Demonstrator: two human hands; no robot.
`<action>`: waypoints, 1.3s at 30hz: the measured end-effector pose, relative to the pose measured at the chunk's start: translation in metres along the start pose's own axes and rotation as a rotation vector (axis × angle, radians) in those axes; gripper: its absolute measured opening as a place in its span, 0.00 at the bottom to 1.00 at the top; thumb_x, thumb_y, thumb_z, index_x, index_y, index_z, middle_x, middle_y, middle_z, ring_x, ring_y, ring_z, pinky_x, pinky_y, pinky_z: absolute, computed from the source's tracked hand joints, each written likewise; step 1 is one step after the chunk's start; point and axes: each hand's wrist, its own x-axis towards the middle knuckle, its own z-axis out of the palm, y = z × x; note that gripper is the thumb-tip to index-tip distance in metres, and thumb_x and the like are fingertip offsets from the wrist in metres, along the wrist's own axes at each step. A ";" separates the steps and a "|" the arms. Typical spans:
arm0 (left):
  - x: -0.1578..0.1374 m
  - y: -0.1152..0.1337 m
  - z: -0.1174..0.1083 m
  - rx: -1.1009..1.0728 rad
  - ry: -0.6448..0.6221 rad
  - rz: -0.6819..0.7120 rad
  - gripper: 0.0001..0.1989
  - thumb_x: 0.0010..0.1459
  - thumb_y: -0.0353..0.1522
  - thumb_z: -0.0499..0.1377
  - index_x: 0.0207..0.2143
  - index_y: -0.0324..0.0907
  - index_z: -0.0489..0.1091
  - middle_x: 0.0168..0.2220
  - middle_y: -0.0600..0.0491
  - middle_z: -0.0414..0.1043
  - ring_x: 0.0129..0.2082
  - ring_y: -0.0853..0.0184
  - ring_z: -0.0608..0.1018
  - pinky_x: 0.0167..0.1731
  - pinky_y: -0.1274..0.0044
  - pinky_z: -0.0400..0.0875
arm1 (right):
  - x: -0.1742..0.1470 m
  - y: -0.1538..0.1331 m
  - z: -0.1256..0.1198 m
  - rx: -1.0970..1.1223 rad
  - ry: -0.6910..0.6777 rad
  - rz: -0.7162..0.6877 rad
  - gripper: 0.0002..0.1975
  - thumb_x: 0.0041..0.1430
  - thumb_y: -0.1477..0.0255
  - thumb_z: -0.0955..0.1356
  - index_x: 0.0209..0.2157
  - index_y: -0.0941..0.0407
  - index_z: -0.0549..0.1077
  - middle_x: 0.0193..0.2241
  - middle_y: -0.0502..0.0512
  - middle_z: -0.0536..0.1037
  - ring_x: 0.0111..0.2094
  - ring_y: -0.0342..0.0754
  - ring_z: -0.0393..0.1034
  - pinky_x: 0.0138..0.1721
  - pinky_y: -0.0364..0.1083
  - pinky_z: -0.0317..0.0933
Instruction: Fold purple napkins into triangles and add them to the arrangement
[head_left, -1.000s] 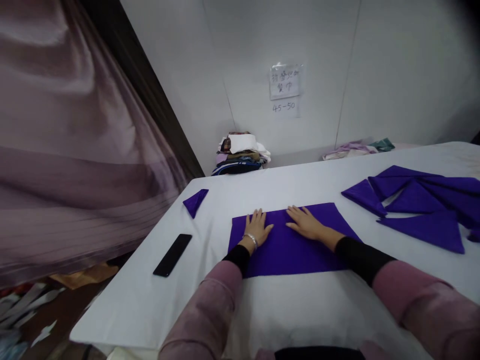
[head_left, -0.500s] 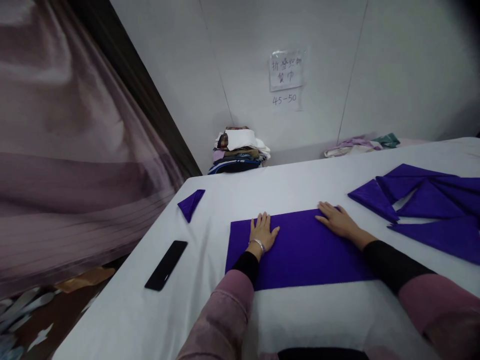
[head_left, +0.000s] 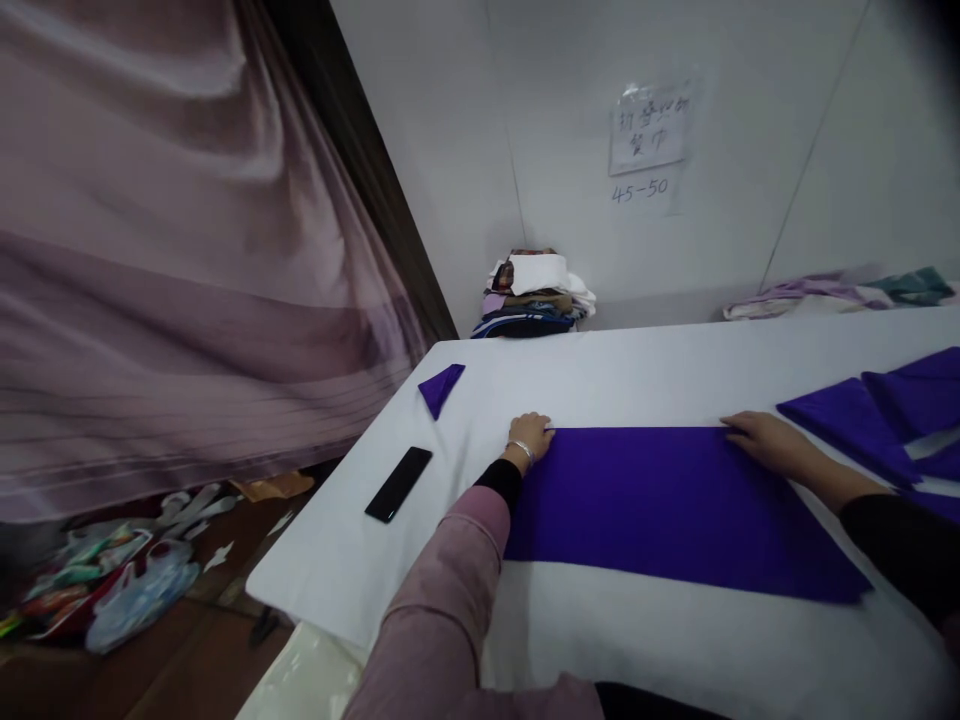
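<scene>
A purple napkin point(head_left: 660, 510), in a wide flat band, lies on the white-covered table in front of me. My left hand point(head_left: 532, 435), with a silver bracelet at the wrist, is closed on its far left corner with the fingers curled. At the far right corner, my right hand point(head_left: 769, 440) grips the napkin between thumb and fingers. The near edge runs towards the lower right, and the fabric fans out a little there. Several folded purple napkins point(head_left: 862, 425) lie beyond my right hand, partly out of view.
A black phone point(head_left: 399, 484) and a small folded purple piece point(head_left: 441, 388) lie on the table point(head_left: 330, 560) to the left. Clothes are stacked point(head_left: 532, 295) at the back by the wall. A pink curtain point(head_left: 187, 250) hangs at left; plastic bags point(head_left: 142, 600) are on the floor.
My hands, flat on the napkin before, are now closed at its two far corners and further apart. The napkin's right end has spread outwards. The view has turned left.
</scene>
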 end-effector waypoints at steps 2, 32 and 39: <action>0.007 -0.014 -0.006 -0.013 -0.050 -0.027 0.13 0.56 0.36 0.55 0.42 0.42 0.71 0.46 0.47 0.71 0.48 0.60 0.70 0.48 0.70 0.62 | 0.006 -0.004 -0.010 -0.005 -0.044 0.021 0.16 0.54 0.73 0.63 0.43 0.63 0.73 0.44 0.68 0.74 0.45 0.56 0.67 0.45 0.48 0.57; -0.115 -0.060 -0.043 -1.143 -0.407 -0.058 0.34 0.46 0.36 0.65 0.56 0.42 0.60 0.19 0.62 0.64 0.19 0.76 0.65 0.22 0.81 0.57 | -0.111 -0.244 0.031 0.622 -0.072 -0.468 0.29 0.62 0.59 0.58 0.61 0.56 0.55 0.61 0.60 0.55 0.62 0.51 0.43 0.60 0.55 0.42; -0.093 -0.011 -0.074 -1.516 -0.431 -0.100 0.27 0.46 0.32 0.65 0.51 0.40 0.66 0.26 0.54 0.72 0.20 0.76 0.69 0.22 0.83 0.60 | -0.154 -0.259 0.037 0.532 -0.214 -0.609 0.51 0.48 0.52 0.68 0.64 0.56 0.36 0.64 0.62 0.41 0.63 0.59 0.35 0.61 0.60 0.32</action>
